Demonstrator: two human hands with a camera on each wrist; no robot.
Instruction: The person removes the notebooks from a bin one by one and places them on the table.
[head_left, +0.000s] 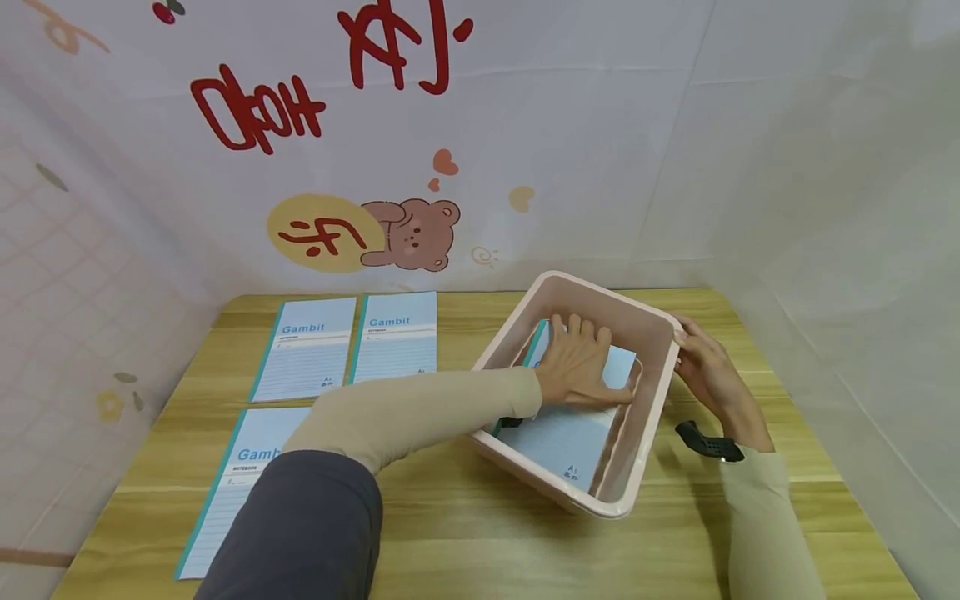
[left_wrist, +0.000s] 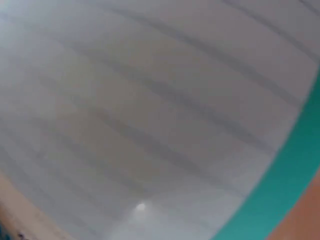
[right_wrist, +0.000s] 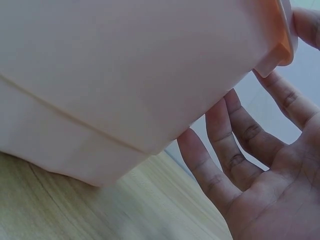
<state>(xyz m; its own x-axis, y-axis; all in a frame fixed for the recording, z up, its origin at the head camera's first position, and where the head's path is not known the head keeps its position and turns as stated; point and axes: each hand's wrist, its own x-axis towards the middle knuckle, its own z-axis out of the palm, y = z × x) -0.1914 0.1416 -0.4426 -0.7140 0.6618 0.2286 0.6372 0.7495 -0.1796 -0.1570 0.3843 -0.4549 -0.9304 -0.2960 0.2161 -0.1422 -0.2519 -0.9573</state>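
A pale pink plastic bin [head_left: 648, 417] stands at an angle on the right half of the table. Inside it lies a light blue notebook [head_left: 555, 446] with a teal spine. My left hand [head_left: 577, 362] reaches into the bin and rests on the notebook's upper part, fingers spread toward its far edge and thumb toward the right wall. The left wrist view is filled by the blurred lined cover [left_wrist: 150, 100] and teal spine [left_wrist: 272, 200]. My right hand [head_left: 705, 367] holds the bin's far right corner, thumb at the rim [right_wrist: 287, 35] and fingers [right_wrist: 200, 155] against the outer wall.
Three more Gambit notebooks lie on the left of the wooden table [head_left: 450, 533]: one at the far left [head_left: 303, 367], one beside it [head_left: 397, 346], and a nearer one [head_left: 217, 517] partly covered by my left arm. A printed cloth backdrop [head_left: 585, 125] rises behind the table.
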